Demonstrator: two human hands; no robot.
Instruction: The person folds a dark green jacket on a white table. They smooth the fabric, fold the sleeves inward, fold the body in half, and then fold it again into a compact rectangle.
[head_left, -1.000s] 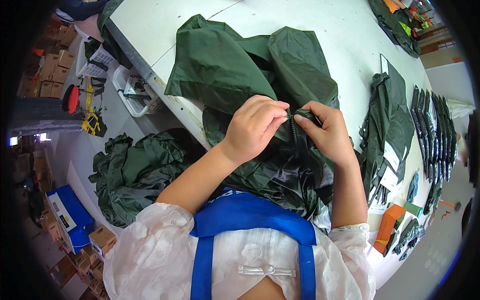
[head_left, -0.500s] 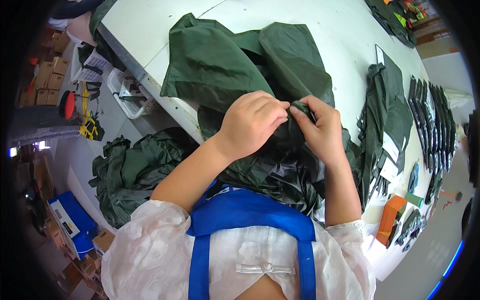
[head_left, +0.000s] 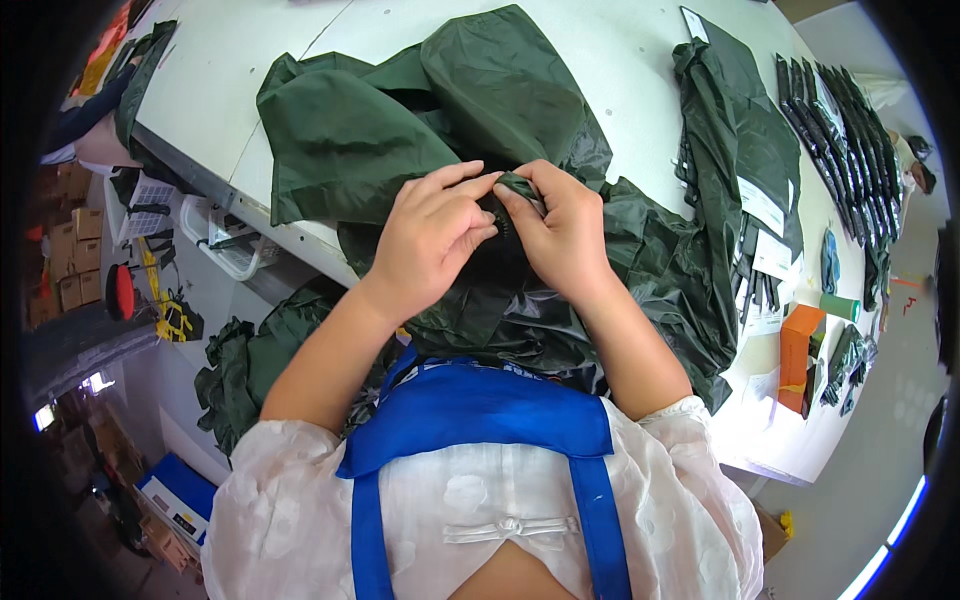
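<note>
The dark green garment [head_left: 345, 150] lies rumpled on the worktop [head_left: 640, 125], one fold [head_left: 518, 184] pinched in the grip of the right hand [head_left: 560, 225]. The left hand [head_left: 430, 235] curls beside it, its hold unclear. Work near the zip [head_left: 503, 224] seems unfinished; how much is closed is hidden.

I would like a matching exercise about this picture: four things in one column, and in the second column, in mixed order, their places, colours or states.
Column one:
1. right hand
2. orange box
3. baskets
4. apron

Column two:
A. blue, worn over a light top
B. pinching dark green fabric
C. beside a green cylinder, toward the picture's right
D. white, beside the table's left edge

Right pairs: 1-B, 2-C, 3-D, 4-A.
</note>
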